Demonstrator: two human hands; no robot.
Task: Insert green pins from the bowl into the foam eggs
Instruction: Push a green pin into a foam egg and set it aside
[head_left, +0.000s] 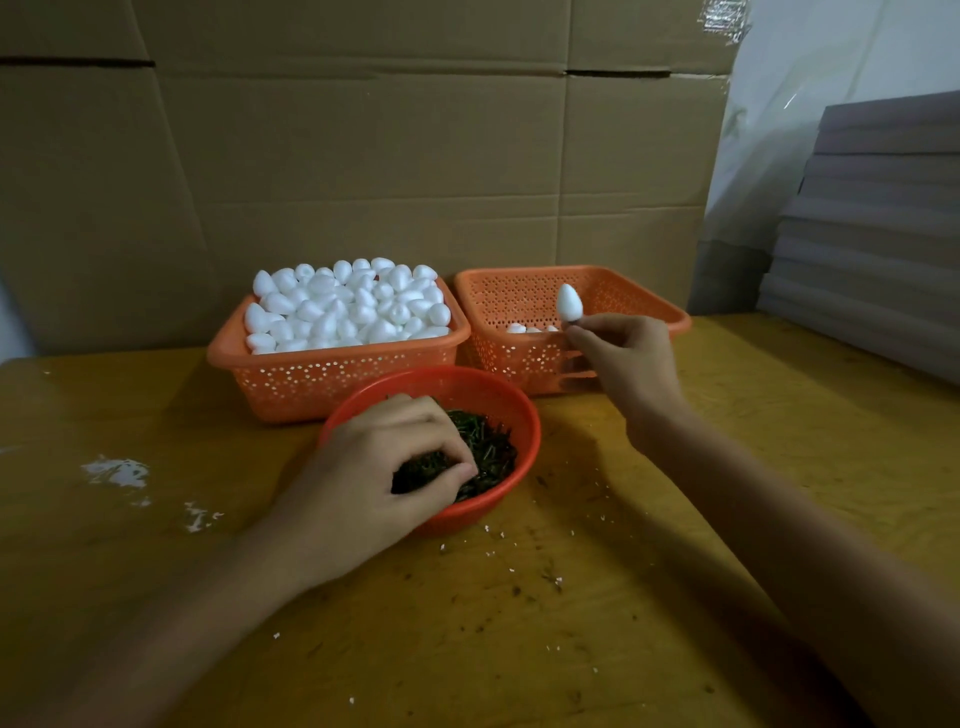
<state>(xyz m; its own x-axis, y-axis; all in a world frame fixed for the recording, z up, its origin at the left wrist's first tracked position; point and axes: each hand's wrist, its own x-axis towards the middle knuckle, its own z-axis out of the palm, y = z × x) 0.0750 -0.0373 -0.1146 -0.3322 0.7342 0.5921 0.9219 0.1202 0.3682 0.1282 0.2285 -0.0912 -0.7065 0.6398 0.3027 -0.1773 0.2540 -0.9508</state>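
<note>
Left hand (384, 467) down in the red bowl (467, 384) at centre of the surface (623, 571), fingers (441, 421) and thumb curled round a clump of green pins (493, 452). Right hand (628, 358) raised over the near rim of the right orange basket (649, 296), thumb and forefinger pinched on the lower end of one foam egg (569, 301), pointed end up; cannot tell whether gripped by a pin stem or by the foam itself. A few eggs (524, 328) lying low inside that basket. Left orange basket (311, 384) just beside it, heaped above the rim with white eggs (348, 306). Bowl directly in front of both baskets, close to the left one. White foam crumbs (117, 470) and dark specks scattered on the surface. Cardboard sheet (363, 156) behind; stacked grey boards (883, 208) at right.
</note>
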